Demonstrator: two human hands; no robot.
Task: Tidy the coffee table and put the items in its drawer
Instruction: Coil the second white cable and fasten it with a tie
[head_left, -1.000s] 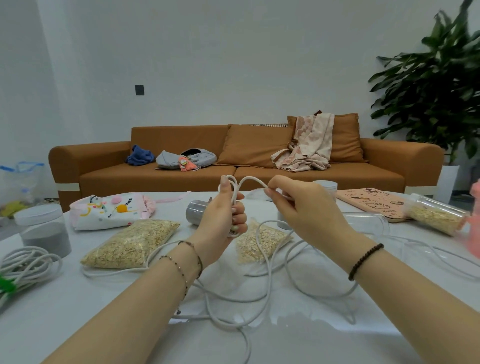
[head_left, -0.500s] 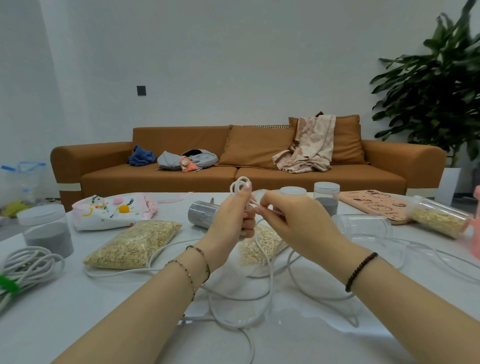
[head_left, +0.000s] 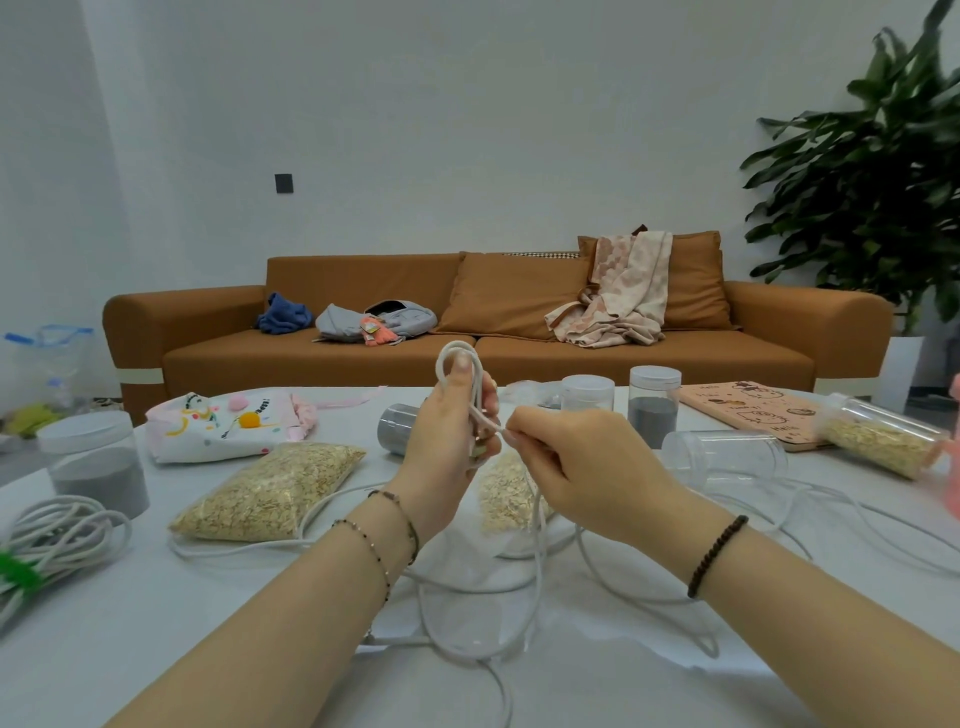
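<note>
White cable (head_left: 538, 561), light and limp, likely springy. Your left hand (head_left: 449, 421) grips its small loops above the table's (head_left: 156, 649) middle, and your right hand (head_left: 582, 462) pinches the strand just beside. Hold where the loops cross; the slack trails near you.

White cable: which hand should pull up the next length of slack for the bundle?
Right. The right hand pinches the free strand of the white cable that runs down to the slack on the table. The left hand grips the folded loops upright, so it is occupied.
</note>
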